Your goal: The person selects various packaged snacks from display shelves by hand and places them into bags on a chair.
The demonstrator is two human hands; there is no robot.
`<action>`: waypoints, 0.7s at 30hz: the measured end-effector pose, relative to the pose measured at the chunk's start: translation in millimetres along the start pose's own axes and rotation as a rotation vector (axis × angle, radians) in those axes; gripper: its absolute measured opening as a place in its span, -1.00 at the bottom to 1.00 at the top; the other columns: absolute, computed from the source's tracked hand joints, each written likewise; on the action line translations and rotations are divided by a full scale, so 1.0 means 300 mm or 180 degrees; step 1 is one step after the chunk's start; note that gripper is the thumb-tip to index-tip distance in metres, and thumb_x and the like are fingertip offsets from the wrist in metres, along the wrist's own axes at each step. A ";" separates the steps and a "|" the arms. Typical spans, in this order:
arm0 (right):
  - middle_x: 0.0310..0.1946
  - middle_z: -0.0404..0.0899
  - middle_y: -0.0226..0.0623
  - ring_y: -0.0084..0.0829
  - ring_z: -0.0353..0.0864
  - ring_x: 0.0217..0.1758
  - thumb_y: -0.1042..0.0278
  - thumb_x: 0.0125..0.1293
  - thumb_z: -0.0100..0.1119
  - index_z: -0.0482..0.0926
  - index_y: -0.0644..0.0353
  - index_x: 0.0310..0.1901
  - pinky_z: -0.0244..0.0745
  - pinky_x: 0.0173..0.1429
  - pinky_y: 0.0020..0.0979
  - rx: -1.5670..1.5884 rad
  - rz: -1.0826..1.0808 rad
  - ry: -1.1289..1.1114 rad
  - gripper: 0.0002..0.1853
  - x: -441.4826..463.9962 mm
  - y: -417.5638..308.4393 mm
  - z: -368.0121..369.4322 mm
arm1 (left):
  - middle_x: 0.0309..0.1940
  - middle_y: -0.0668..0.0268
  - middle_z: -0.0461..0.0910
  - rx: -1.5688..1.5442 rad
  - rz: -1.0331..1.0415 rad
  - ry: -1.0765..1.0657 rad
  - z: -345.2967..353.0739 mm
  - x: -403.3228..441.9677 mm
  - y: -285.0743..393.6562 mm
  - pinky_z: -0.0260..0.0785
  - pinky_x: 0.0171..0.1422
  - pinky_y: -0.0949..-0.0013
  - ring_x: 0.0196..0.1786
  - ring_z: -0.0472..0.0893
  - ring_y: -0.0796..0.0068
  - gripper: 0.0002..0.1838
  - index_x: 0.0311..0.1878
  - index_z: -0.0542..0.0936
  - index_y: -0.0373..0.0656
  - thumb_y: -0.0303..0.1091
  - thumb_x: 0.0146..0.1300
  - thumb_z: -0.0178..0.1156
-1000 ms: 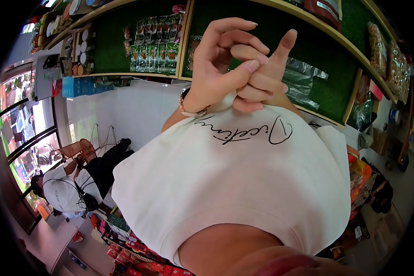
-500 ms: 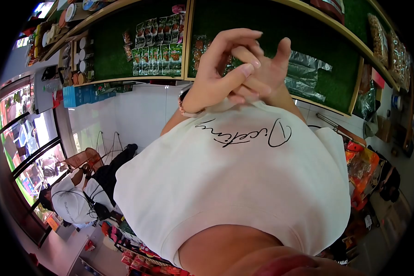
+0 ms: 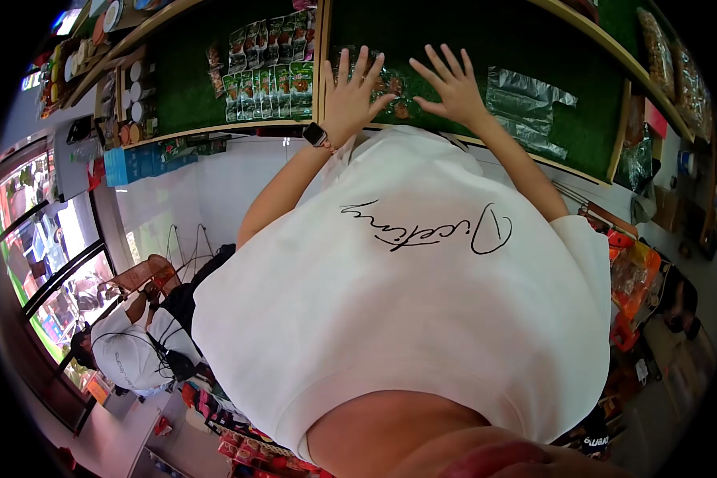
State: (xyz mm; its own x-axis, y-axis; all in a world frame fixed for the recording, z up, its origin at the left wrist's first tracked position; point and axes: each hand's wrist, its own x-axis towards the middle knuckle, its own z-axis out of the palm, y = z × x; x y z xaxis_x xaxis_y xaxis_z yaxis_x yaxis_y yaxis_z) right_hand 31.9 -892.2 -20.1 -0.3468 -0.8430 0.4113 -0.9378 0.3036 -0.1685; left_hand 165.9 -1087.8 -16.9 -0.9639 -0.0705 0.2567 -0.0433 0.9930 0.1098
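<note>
My left hand (image 3: pixel 350 95), with a dark smartwatch (image 3: pixel 315 134) on its wrist, is spread open over the green-lined shelf, partly in front of small clear-wrapped snack packets (image 3: pixel 392 86). Just right of those packets, my right hand (image 3: pixel 456 92) is also open, its fingers fanned out and nothing in its grasp. Flat clear plastic bags (image 3: pixel 526 111) lie on the green surface to the right of my right hand. Whether the fingertips touch the shelf I cannot tell.
Rows of green and red snack pouches (image 3: pixel 268 89) lie in the left section, past a wooden divider (image 3: pixel 321 72). Jars (image 3: pixel 139 92) stand further left, near a blue box (image 3: pixel 147 163). Bagged nuts (image 3: pixel 657 56) sit at far right. Another person (image 3: pixel 131 346) is near the windows at left.
My hands were touching each other above my chest. They have come apart and moved forward over the shelf, fingers spread.
</note>
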 end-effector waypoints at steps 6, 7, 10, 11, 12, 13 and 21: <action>0.35 -0.02 -0.37 -0.29 -0.07 0.41 -0.21 0.08 0.04 0.14 -0.29 0.29 -0.26 0.38 0.03 0.0007 0.0097 -0.0471 -0.29 -0.059 -0.026 0.138 | 0.36 0.25 -0.01 0.0065 0.0023 -0.0200 0.090 -0.026 0.026 -0.36 0.37 -0.15 0.41 -0.11 0.09 -0.28 0.34 0.10 0.17 0.25 0.16 -0.10; 0.35 -0.02 -0.36 -0.29 -0.07 0.41 -0.21 0.08 0.03 0.13 -0.29 0.29 -0.26 0.38 0.03 0.0014 0.0073 -0.0533 -0.29 -0.069 -0.019 0.164 | 0.36 0.25 -0.01 0.0043 0.0033 -0.0231 0.116 -0.030 0.021 -0.36 0.37 -0.15 0.41 -0.11 0.09 -0.28 0.35 0.09 0.17 0.24 0.16 -0.10; 0.37 -0.07 -0.36 -0.30 -0.12 0.42 -0.24 0.10 -0.01 0.02 -0.32 0.32 -0.30 0.40 0.01 -0.0043 -0.0022 -0.0816 -0.25 -0.112 0.022 0.271 | 0.37 0.26 -0.03 0.0063 0.0090 -0.0424 0.240 -0.055 -0.007 -0.33 0.37 -0.15 0.41 -0.10 0.10 -0.28 0.35 0.08 0.15 0.23 0.17 -0.11; 0.37 -0.09 -0.35 -0.29 -0.14 0.43 -0.24 0.11 -0.03 -0.02 -0.32 0.33 -0.31 0.41 0.01 -0.0242 0.0004 -0.1090 -0.24 -0.129 0.047 0.303 | 0.37 0.26 -0.03 0.0090 0.0111 -0.0498 0.287 -0.065 -0.020 -0.31 0.37 -0.15 0.41 -0.10 0.11 -0.29 0.35 0.08 0.15 0.23 0.18 -0.11; 0.38 -0.12 -0.35 -0.28 -0.16 0.43 -0.25 0.12 -0.05 -0.06 -0.32 0.34 -0.33 0.41 0.01 -0.0444 0.0025 -0.1361 -0.23 -0.147 0.079 0.334 | 0.37 0.26 -0.03 0.0127 0.0123 -0.0585 0.332 -0.077 -0.030 -0.30 0.37 -0.15 0.41 -0.10 0.11 -0.29 0.35 0.08 0.14 0.23 0.18 -0.12; 0.38 -0.14 -0.34 -0.28 -0.18 0.44 -0.26 0.13 -0.06 -0.10 -0.32 0.35 -0.35 0.41 0.01 -0.0648 0.0042 -0.1636 -0.22 -0.162 0.103 0.358 | 0.37 0.26 -0.03 0.0160 0.0132 -0.0672 0.378 -0.086 -0.038 -0.30 0.37 -0.15 0.41 -0.10 0.11 -0.29 0.35 0.07 0.13 0.23 0.19 -0.13; 0.38 -0.16 -0.29 -0.19 -0.19 0.43 -0.26 0.14 -0.08 -0.12 -0.28 0.36 -0.34 0.41 0.02 -0.0665 0.0920 -0.1873 -0.21 -0.180 0.234 0.527 | 0.33 0.16 0.05 -0.0006 -0.0737 -0.1258 0.589 -0.202 -0.070 -0.25 0.36 -0.13 0.37 -0.01 0.02 -0.30 0.35 0.06 0.05 0.15 0.21 -0.12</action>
State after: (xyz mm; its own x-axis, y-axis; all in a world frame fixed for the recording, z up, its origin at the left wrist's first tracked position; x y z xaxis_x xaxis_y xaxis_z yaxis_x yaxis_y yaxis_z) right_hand -12.6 -895.7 -195.8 -0.5720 -0.7982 -0.1890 -0.8131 0.5822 0.0024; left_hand 178.7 -1087.9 -204.3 -0.9552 -0.2487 -0.1607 -0.2694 0.9551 0.1231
